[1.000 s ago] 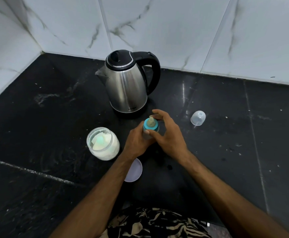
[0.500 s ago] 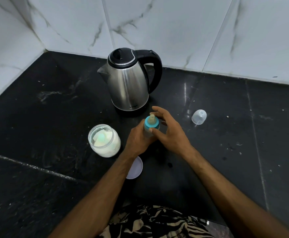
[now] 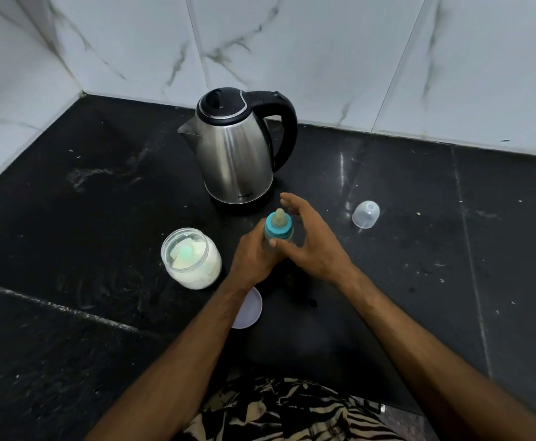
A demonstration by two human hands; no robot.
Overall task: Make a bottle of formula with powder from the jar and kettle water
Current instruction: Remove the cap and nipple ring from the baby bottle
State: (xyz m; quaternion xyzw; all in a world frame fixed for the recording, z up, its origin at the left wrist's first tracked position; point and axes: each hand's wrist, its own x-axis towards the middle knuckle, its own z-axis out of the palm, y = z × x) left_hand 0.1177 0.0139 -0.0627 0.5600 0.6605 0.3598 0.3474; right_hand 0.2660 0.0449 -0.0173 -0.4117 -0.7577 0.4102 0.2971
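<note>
Left hand (image 3: 254, 256) fingers wrap the clear baby bottle with teal collar and beige teat (image 3: 278, 229), upright on the black stone table (image 3: 69, 218). Right hand (image 3: 311, 240) fingers spread loosely beside the collar, thumb on the bottle. Open glass powder jar (image 3: 192, 257) just left; steel kettle (image 3: 236, 151) behind.

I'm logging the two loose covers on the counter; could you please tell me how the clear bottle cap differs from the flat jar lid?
The clear bottle cap is a see-through dome; the jar lid is a flat, opaque pale disc. The cap lies fully in view to the right of the kettle, apart from the hands; the lid lies nearer the person, partly hidden under the left forearm. Both rest loose on the black counter, off their containers.
</note>
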